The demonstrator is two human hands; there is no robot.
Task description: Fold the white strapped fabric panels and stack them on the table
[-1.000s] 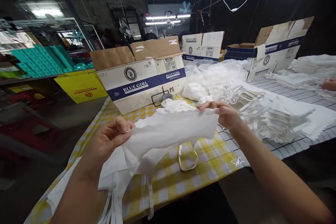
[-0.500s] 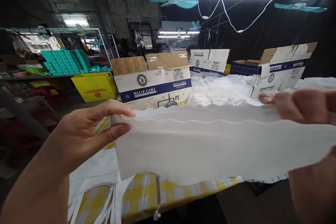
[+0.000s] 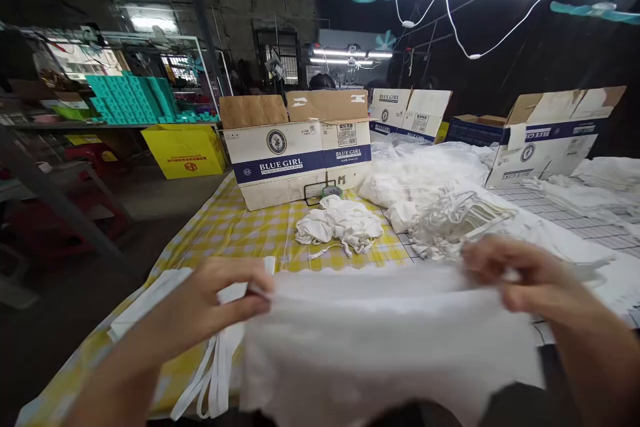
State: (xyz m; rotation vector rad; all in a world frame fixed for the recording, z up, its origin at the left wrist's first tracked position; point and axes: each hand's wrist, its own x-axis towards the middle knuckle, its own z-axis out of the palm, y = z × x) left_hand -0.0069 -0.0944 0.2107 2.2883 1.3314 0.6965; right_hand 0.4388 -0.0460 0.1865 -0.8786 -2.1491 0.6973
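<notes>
A white fabric garment piece (image 3: pixel 390 347) hangs stretched between my two hands above the near edge of the table, blurred by motion. My left hand (image 3: pixel 225 300) pinches its upper left corner between thumb and fingers. At the upper right, my right hand (image 3: pixel 520 273) grips the other end with curled fingers. White straps (image 3: pixel 217 367) lie on the table below my left hand, beside a flat white cloth (image 3: pixel 145 300). Past the held fabric sits a crumpled bundle of white garments (image 3: pixel 343 223) with thin straps.
A yellow checked cloth (image 3: pixel 200 233) covers the table's left part. Open Blue Girl cartons (image 3: pixel 300 163) stand at the back, a roll of green tape (image 3: pixel 331 192) before one. Piled white garments (image 3: pixel 455 213) lie on the right. A yellow bag (image 3: pixel 185 153) stands beyond the table.
The held fabric and both hands have dropped lower in view, and my right hand has come inward to the left. The tabletop and garment bundle behind now show.
</notes>
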